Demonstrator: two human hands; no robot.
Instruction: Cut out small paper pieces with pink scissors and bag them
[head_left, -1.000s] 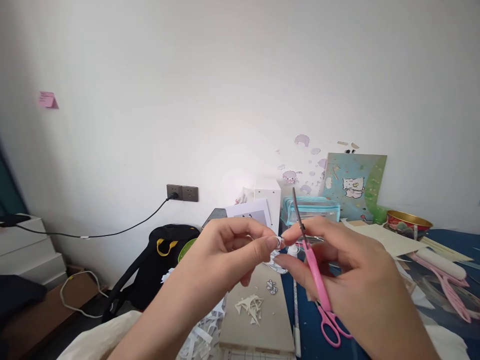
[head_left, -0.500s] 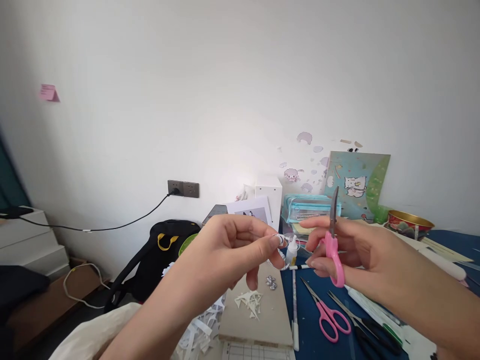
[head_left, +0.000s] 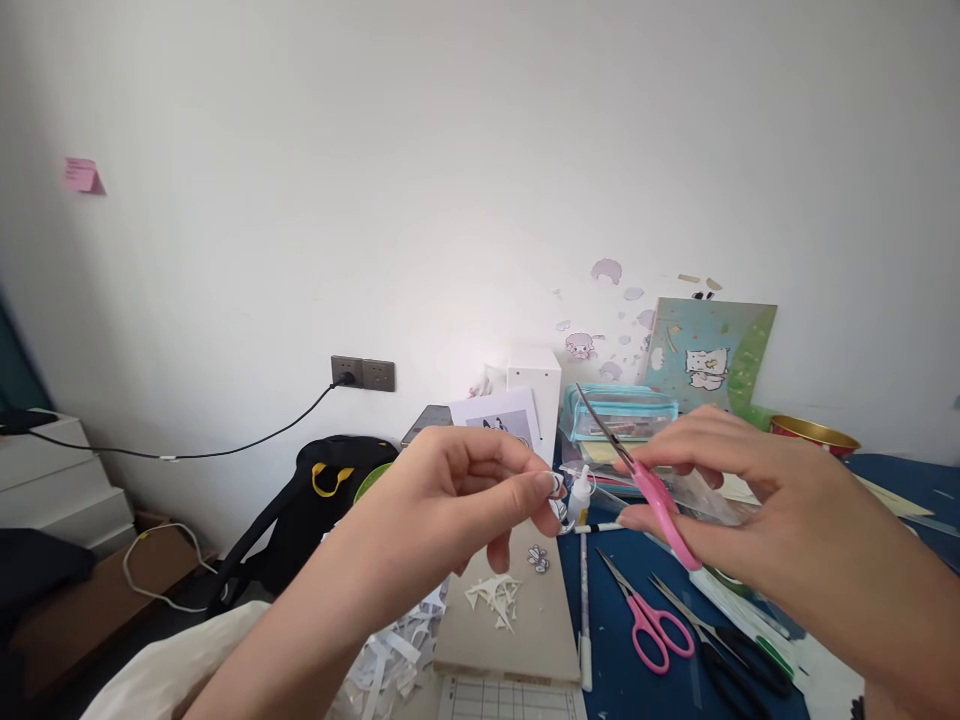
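Note:
Between thumb and forefinger, my left hand (head_left: pixel 487 495) pinches a small white paper piece (head_left: pixel 556 487) with dark markings; most of it is hidden by the fingers. My right hand (head_left: pixel 720 490) holds pink-handled scissors (head_left: pixel 660 505), whose blades tilt up and left, apart from the paper. A small cut-out with dark lines (head_left: pixel 538 559) lies on the beige board (head_left: pixel 480 655) below. Pale paper scraps (head_left: pixel 495 598) are beside it. A white glue bottle (head_left: pixel 580 495) stands just beyond my left fingertips.
On the blue tabletop (head_left: pixel 615 640) lie a second pair of pink scissors (head_left: pixel 654 630), black-handled scissors (head_left: pixel 720 635) and a pen (head_left: pixel 585 620). White paper strips (head_left: pixel 390 660) are heaped left of the board. A clear pouch (head_left: pixel 622 415) and a white box (head_left: pixel 534 385) stand behind.
The scissors in my right hand have swung from nearly upright to tilting left, and that hand has turned. My left hand still pinches the paper piece. The view has shifted slightly.

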